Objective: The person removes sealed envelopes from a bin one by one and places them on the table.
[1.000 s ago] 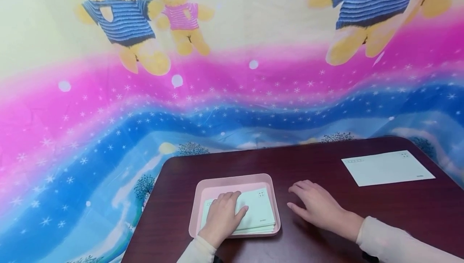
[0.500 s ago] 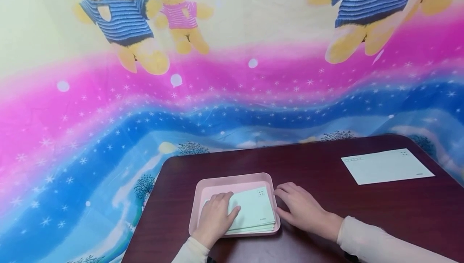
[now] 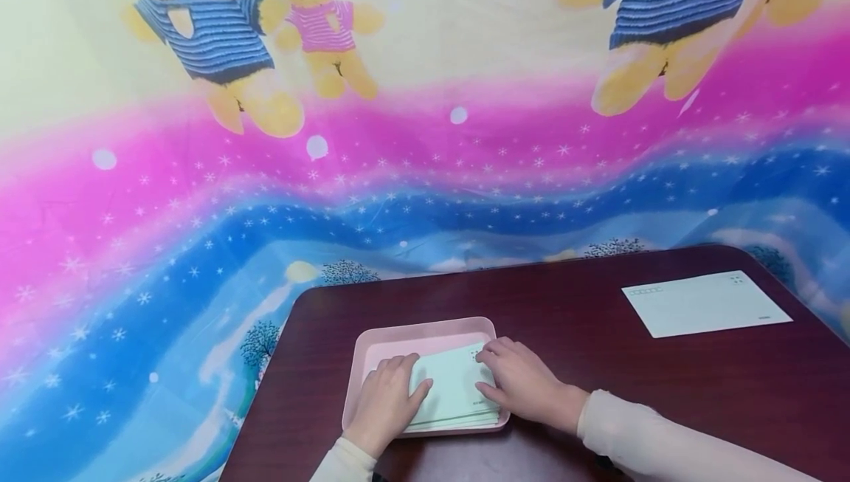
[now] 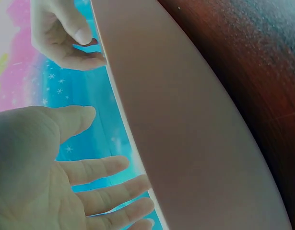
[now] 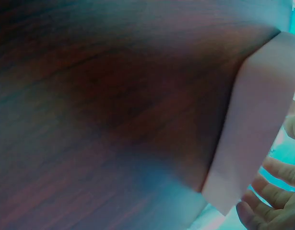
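A stack of pale green envelopes (image 3: 448,390) lies in a shallow pink tray (image 3: 425,331) in the head view. My left hand (image 3: 387,399) is over the left part of the stack, fingers extended and thumb spread. At the opposite side, my right hand (image 3: 524,382) reaches across the tray's right rim, its fingertips and thumb at the right edge of the envelopes. The left wrist view has the left palm (image 4: 37,167) above the tray's outer wall (image 4: 176,110), nothing gripped. In the right wrist view, right-hand fingers (image 5: 272,191) show beside the tray wall.
One pale envelope (image 3: 707,305) lies flat at the back right of the dark red-brown table (image 3: 564,301). Behind the table hangs a colourful backdrop (image 3: 398,135) with printed bears and snowflakes.
My right hand has moved left from the table beside the tray, over its right rim to the envelope stack. My left hand has shifted slightly left over the stack.
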`<action>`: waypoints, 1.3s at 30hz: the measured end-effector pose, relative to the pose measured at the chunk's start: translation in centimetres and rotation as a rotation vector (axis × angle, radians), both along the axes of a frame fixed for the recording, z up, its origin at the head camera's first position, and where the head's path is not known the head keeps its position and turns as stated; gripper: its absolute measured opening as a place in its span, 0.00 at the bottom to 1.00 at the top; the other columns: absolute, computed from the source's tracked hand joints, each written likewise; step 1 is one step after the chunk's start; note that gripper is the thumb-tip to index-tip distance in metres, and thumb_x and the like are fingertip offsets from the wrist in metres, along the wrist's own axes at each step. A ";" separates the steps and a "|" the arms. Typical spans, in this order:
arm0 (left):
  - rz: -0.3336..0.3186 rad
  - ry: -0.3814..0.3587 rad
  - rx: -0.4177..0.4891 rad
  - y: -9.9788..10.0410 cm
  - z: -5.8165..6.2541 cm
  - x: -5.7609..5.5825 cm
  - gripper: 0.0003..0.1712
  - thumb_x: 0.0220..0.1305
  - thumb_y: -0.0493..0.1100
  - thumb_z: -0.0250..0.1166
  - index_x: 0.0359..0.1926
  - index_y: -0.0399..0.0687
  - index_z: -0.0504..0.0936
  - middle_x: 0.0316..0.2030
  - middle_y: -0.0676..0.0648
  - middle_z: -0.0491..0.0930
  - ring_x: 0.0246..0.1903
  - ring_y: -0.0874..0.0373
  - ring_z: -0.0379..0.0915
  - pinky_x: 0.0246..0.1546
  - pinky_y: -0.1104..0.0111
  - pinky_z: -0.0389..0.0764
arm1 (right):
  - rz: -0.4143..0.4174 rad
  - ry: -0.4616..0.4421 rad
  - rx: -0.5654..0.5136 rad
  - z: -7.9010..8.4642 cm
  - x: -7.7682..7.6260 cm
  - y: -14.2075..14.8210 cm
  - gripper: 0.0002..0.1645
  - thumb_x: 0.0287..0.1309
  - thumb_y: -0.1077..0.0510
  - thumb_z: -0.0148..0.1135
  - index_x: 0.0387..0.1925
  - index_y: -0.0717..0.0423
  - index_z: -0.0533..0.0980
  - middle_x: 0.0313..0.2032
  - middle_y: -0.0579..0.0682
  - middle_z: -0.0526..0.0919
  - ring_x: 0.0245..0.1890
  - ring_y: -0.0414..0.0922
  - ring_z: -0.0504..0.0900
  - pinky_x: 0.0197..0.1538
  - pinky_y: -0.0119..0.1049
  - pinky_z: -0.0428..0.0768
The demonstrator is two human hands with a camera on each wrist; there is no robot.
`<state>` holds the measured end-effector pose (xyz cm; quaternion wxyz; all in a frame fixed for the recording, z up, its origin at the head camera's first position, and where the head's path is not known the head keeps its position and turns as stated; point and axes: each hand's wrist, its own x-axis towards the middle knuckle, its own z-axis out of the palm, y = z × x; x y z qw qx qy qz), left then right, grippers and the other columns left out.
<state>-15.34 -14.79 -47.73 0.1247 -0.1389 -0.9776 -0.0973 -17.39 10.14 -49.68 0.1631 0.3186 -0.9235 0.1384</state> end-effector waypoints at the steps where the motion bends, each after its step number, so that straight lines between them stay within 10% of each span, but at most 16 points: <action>1: 0.000 0.000 -0.001 -0.1 0.0 0.0 0.26 0.61 0.56 0.69 0.54 0.46 0.83 0.46 0.45 0.87 0.46 0.48 0.82 0.42 0.53 0.81 | 0.004 -0.003 0.006 -0.1 0.0 -0.2 0.20 0.55 0.46 0.72 0.45 0.53 0.82 0.43 0.46 0.84 0.46 0.44 0.80 0.46 0.40 0.77; 20: 0.000 0.004 0.001 -0.9 -0.4 0.0 0.25 0.61 0.55 0.69 0.53 0.44 0.83 0.45 0.44 0.87 0.45 0.47 0.83 0.41 0.53 0.82 | -0.013 0.021 0.143 -1.0 -1.1 -2.0 0.31 0.45 0.37 0.75 0.47 0.50 0.79 0.44 0.47 0.80 0.47 0.46 0.76 0.46 0.41 0.69; 31: 0.000 -0.004 0.016 -1.0 -0.5 0.2 0.24 0.60 0.55 0.69 0.52 0.44 0.84 0.44 0.44 0.88 0.43 0.48 0.83 0.41 0.54 0.82 | -0.055 -0.211 0.197 -0.4 -1.5 -2.4 0.44 0.46 0.36 0.76 0.61 0.53 0.75 0.57 0.57 0.79 0.62 0.54 0.75 0.70 0.61 0.64; 39: 0.000 0.006 0.018 -0.8 -0.5 0.3 0.24 0.61 0.55 0.69 0.52 0.44 0.84 0.44 0.45 0.87 0.44 0.48 0.83 0.41 0.54 0.82 | -0.050 -0.104 0.094 -0.3 -2.0 -2.9 0.40 0.42 0.50 0.82 0.58 0.53 0.76 0.53 0.55 0.77 0.53 0.50 0.76 0.51 0.49 0.77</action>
